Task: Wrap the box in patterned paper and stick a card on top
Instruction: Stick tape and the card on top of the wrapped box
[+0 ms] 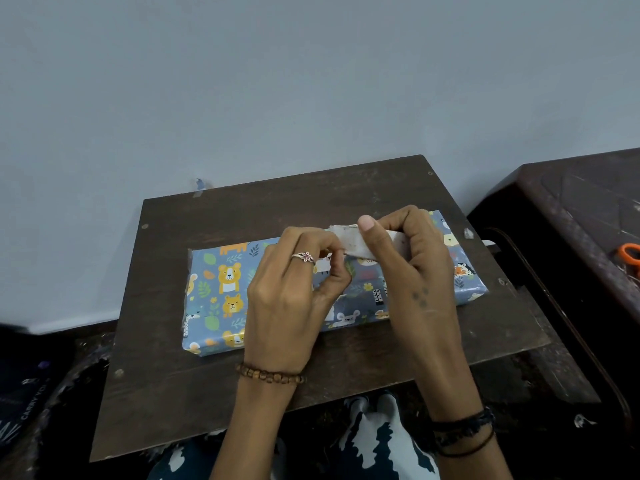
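Box (221, 292): lay flat on the table (166, 393), already covered in blue animal-print paper, long side across the view; wrapping looked finished.
Card (349, 242): a small whitish piece, held in the air just above the box's middle, not yet stuck down.
Right hand (412, 258): clenched round the card, thumb pressed on its near face, fingers curled behind, likely to keep it steady for the other hand.
Left hand (298, 289): fingertips pinched at the card's left edge, probably peeling a backing or picking at tape; too small to tell which.
Why over the box: holding the card right above the top face left only a short drop to press it on.
Stage: judged to be the last step, fixing the card.
Scissors (628, 256): orange handles on the side stand (571, 202) at right, well apart, out of use.
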{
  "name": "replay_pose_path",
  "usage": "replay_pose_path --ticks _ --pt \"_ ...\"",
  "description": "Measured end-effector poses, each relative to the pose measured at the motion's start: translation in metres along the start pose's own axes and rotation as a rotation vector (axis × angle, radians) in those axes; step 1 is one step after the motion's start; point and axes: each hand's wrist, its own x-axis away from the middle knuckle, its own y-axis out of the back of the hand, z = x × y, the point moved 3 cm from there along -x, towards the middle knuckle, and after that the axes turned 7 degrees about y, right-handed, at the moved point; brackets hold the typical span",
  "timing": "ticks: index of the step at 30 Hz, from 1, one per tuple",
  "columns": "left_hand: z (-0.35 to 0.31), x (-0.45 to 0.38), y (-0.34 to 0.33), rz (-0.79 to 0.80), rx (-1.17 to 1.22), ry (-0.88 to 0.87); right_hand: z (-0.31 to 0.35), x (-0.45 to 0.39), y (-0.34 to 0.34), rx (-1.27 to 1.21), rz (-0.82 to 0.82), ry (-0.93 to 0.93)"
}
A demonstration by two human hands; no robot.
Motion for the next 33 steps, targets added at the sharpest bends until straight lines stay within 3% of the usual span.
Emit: replay_pose_path --ticks 10,15,22,28,31,33 --pt "0.014 -0.008 0.006 0.088 0.312 0.244 -0.001 0.001 -0.003 -0.133 -0.015 -0.066" --pt "0.010 -0.007 0.011 0.164 0.264 0.051 0.000 0.000 -0.003 -0.146 -0.043 -0.070" --pt "0.001 0.000 0.011 0.024 0.031 -0.167 -0.001 0.000 -0.003 -0.157 -0.061 -0.074" --pt "-0.001 0.001 0.009 -0.055 -0.098 -0.236 -0.003 -0.001 -0.003 -0.136 -0.047 -0.067" --pt "0.002 0.000 0.008 -0.073 -0.031 -0.141 -0.005 -0.001 -0.002 -0.179 -0.039 -0.075" --pt "0.004 -0.004 0.010 -0.055 0.203 0.095 -0.008 0.000 -0.002 -0.287 -0.035 -0.102"
